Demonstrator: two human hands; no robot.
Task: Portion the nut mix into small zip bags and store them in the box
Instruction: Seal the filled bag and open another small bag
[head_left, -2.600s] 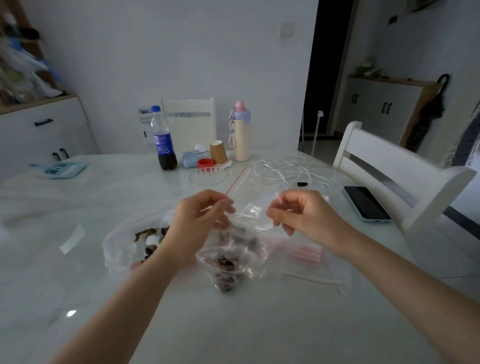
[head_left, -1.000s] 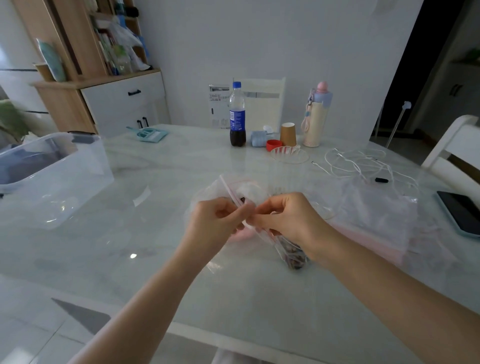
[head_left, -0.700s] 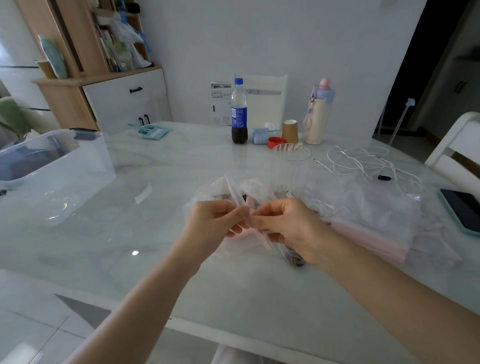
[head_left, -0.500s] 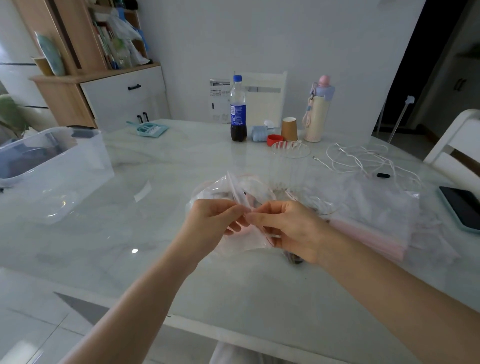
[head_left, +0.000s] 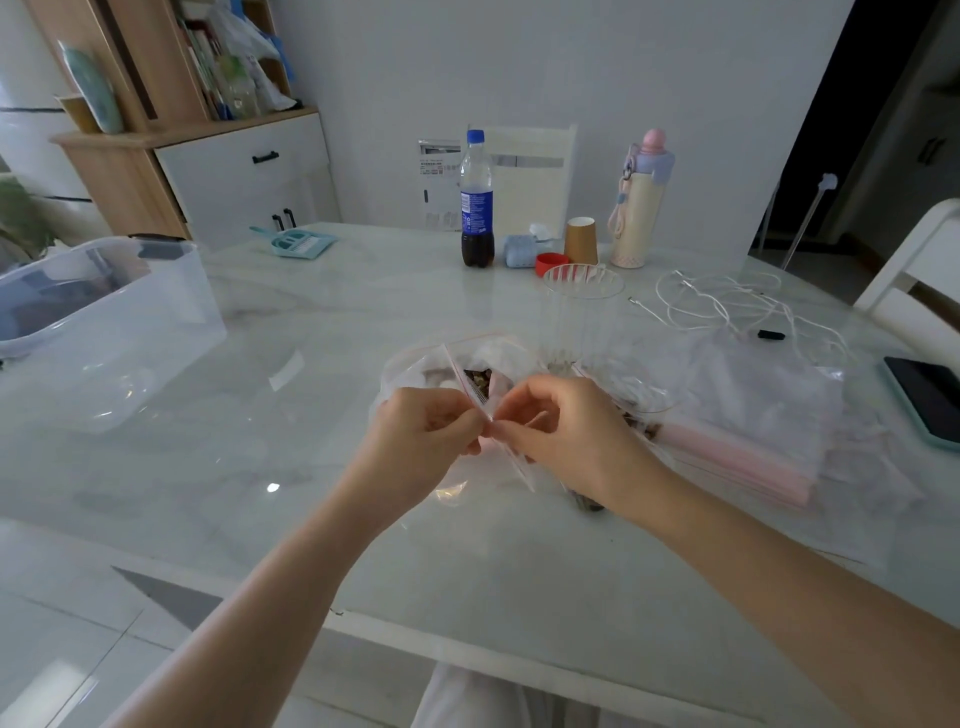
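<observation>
Your left hand (head_left: 423, 431) and right hand (head_left: 563, 431) both pinch the red-striped seal of a small clear plastic zip bag (head_left: 480, 395) of nuts, held above the white marble table (head_left: 260, 467). Clear rectangular plastic storage box (head_left: 104, 322): far left on the table, well apart from both hands.

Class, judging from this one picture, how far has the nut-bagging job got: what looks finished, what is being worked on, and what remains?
Done: the small zip bag already holds some nuts. In hand: the left hand and right hand pinch its red-lined zip strip together, apparently sealing it. Left: it must go into the clear storage box at the table's left; whether the box holds any bags cannot be told. A stack of spare bags and the big nut bag suggest more portions.
</observation>
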